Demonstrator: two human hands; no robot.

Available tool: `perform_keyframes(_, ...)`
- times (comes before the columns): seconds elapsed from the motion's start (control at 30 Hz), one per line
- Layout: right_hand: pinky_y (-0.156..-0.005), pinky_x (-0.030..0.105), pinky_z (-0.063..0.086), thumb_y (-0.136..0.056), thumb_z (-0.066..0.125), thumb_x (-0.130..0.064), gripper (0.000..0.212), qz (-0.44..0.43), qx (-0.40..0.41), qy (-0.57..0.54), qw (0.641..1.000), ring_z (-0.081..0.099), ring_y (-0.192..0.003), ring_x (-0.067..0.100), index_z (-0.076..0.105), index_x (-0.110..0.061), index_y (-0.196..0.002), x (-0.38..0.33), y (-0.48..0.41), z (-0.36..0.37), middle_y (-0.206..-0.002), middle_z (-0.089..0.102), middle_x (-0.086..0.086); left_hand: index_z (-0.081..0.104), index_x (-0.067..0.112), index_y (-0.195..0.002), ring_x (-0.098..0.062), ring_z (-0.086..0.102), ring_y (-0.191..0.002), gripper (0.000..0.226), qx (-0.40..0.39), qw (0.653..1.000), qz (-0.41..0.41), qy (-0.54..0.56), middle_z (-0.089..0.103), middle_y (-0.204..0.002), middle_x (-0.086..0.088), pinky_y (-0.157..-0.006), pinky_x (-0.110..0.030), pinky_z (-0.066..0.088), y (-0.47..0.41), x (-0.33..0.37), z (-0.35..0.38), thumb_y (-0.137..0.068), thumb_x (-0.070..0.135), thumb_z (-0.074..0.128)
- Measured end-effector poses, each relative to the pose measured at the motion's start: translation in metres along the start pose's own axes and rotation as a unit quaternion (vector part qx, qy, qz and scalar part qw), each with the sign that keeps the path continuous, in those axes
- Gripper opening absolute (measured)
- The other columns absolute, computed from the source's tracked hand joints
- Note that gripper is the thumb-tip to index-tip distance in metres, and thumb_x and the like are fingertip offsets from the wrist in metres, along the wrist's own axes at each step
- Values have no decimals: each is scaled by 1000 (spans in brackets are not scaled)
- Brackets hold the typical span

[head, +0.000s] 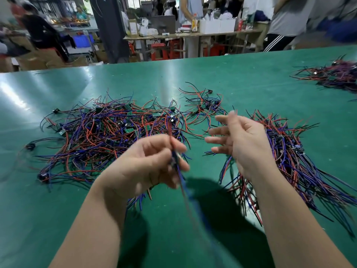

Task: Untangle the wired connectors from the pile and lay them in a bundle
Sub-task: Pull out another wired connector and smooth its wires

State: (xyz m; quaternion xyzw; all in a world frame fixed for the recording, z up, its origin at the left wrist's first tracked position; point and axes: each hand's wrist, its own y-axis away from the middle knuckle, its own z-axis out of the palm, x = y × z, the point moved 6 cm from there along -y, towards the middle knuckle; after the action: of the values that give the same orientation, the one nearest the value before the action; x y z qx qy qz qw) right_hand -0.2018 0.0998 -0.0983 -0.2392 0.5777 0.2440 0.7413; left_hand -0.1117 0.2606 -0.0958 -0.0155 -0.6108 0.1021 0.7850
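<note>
Left hand (146, 165) pinches one blurred wired connector (178, 171), its wires hanging toward the worktop's (251, 78) near edge; right hand (239, 140), empty with fingers spread, hovers over the bundle (289, 157) toward the right edge; the tangled pile (108, 136) lies mid-worktop

Red, blue and black wires (108, 136) lie tangled on a green table (241, 78).

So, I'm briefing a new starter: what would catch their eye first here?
The big tangled pile of red, blue and black wires on the green table, left of centre. The left hand pinches a blurred wire, and a straighter bundle lies right, behind the open right hand.
</note>
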Motion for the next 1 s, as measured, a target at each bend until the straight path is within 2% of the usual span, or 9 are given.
perform_keyframes(0.1, -47, 19, 49, -83, 68, -4, 20, 14, -137, 91, 986, 67, -58, 15, 67, -5, -102, 8, 10, 22, -70, 68, 5, 73, 29, -76, -7, 66, -59, 38, 121, 984, 101, 87, 74, -80, 1, -51, -21, 55, -6, 12, -15, -49, 48, 90)
perform_keyframes(0.2, -48, 16, 45, -64, 73, -16, 23, 10, -225, 6, 974, 66, -57, 12, 71, -14, -86, 9, 22, 45, -68, 69, 4, 70, 27, -67, -8, 65, -57, 41, 237, 959, 141, 58, 74, -84, -2, -47, -20, 51, -10, 8, -23, -40, 48, 92)
perform_keyframes(0.3, -46, 15, 44, -62, 70, -22, 24, 33, -200, -80, 976, 62, -51, 9, 70, -9, -82, 8, 24, 48, -65, 69, 5, 68, 23, -68, -7, 63, -57, 38, 280, 943, 178, -31, 72, -77, 3, -47, -20, 50, -10, 7, -18, -45, 43, 90)
perform_keyframes(0.47, -45, 13, 46, -64, 68, -21, 20, 90, -178, -98, 975, 56, -47, 5, 69, -4, -73, 15, 20, 43, -59, 64, 1, 63, 18, -70, -3, 63, -61, 36, 259, 936, 198, -134, 66, -65, 10, -61, -19, 54, -18, 3, -3, -46, 8, 89)
perform_keyframes(0.57, -48, 14, 45, -61, 69, -23, 15, 97, -163, -112, 975, 55, -50, 5, 75, -11, -68, 10, 17, 38, -61, 66, 0, 72, 16, -82, -7, 66, -81, 32, 153, 971, 158, -92, 72, -84, 6, -75, -18, 51, -22, -4, 6, -59, -5, 77)
perform_keyframes(0.63, -45, 12, 44, -60, 69, -23, 14, 97, -136, -99, 981, 55, -47, 2, 76, -15, -67, 6, 11, 28, -59, 65, -3, 76, 15, -93, -13, 68, -89, 46, 92, 991, 98, -9, 73, -92, -2, -81, -23, 53, -23, -12, 5, -58, -13, 65)
perform_keyframes(0.73, -44, 12, 43, -59, 70, -20, 12, 97, -137, -69, 983, 53, -45, 3, 75, -12, -66, 3, 8, 19, -57, 63, -2, 77, 14, -88, -19, 72, -79, 41, 136, 987, 31, 75, 74, -87, -8, -69, -29, 57, -24, -19, -6, -65, -10, 53)
perform_keyframes(0.83, -45, 15, 37, -63, 72, -16, 14, 73, -192, 24, 978, 49, -49, 6, 72, -6, -72, 7, 12, 25, -60, 63, 1, 77, 16, -77, -15, 69, -62, 10, 187, 982, -36, -15, 72, -74, -6, -56, -25, 55, -25, -28, -5, -67, 13, 81)
perform_keyframes(1.0, -43, 16, 34, -77, 73, -5, 12, 20, -150, 137, 979, 45, -45, 4, 68, -10, -67, 9, 8, 22, -50, 58, -6, 75, 13, -69, -17, 70, -65, 22, 194, 973, -104, -66, 71, -71, -9, -59, -25, 55, -23, -41, -2, -54, 29, 79)
